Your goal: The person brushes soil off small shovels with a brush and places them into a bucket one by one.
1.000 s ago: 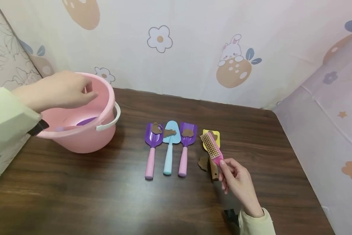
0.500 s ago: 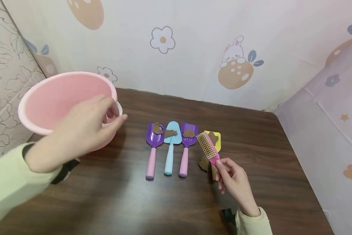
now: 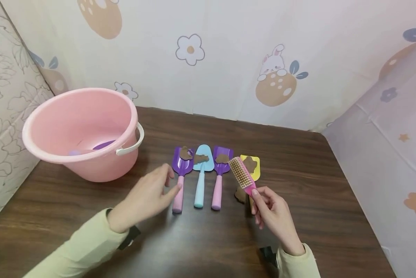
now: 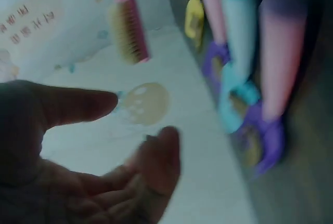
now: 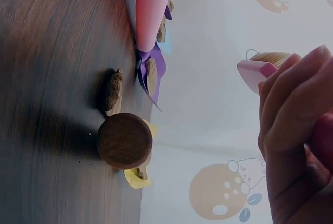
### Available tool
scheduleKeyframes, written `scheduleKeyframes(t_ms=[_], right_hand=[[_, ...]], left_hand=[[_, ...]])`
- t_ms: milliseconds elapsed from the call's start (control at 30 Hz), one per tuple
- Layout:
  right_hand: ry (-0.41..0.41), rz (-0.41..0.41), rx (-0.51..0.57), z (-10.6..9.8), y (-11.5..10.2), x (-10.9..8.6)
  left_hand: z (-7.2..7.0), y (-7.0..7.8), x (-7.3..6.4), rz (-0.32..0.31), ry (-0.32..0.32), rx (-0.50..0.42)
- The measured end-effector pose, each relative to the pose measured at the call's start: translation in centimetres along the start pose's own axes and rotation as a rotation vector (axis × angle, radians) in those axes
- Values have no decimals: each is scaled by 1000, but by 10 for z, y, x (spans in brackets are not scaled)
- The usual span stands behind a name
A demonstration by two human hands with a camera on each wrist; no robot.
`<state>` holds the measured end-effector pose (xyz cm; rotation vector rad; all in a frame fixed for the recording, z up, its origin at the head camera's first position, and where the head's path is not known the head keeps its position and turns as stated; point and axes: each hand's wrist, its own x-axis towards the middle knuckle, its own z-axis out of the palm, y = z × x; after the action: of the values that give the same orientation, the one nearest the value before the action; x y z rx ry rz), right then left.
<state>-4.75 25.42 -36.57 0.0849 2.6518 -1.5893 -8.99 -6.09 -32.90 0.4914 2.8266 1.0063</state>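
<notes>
My right hand (image 3: 275,212) pinches the handle of a pink brush (image 3: 241,175), holding it above the table with its tan bristles showing. Below the brush lies a yellow shovel (image 3: 258,164) with a brown handle (image 5: 125,141), partly hidden. My left hand (image 3: 146,195) hovers beside the pink handle of the leftmost purple shovel (image 3: 182,166); its thumb and fingers are apart with nothing between them. To the right of that lie a light blue shovel (image 3: 199,189) and a second purple shovel (image 3: 217,189). Flat brown pieces (image 3: 250,164) sit on the shovel blades.
A pink bucket (image 3: 100,170) with a white handle (image 3: 134,144) stands at the left, with something purple (image 3: 104,145) inside. Another brown piece (image 3: 240,195) lies on the dark wooden table (image 3: 315,173). Patterned walls close off the back and sides.
My left hand has come out from over the bucket and moved right and down toward the shovels. The brush in my right hand has shifted slightly left.
</notes>
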Motion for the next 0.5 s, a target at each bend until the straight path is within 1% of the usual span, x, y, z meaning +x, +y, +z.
scheduleKeyframes(t_ms=[67,100,133,167,333,500], right_hand=[[-4,2,-4,1,-1,-1],[-6,3,-6,2,-1,-1],[-6,3,-8,2,-2,-2],[-5,3,-9,2,-2,-2],[-1,-6,-12,3,-4,-3],[-16,-3,-8,7,-5,-3]], left_hand=[[14,-7,2,-92,-72,-19],[19,-10,3,-130,-94,-30],[24,-13,5,-164,-108,-40],[28,-15,6,-180,-107,-41],[41,-21,12,-215,-99,-39],[51,-21,17,-246,-127,32]])
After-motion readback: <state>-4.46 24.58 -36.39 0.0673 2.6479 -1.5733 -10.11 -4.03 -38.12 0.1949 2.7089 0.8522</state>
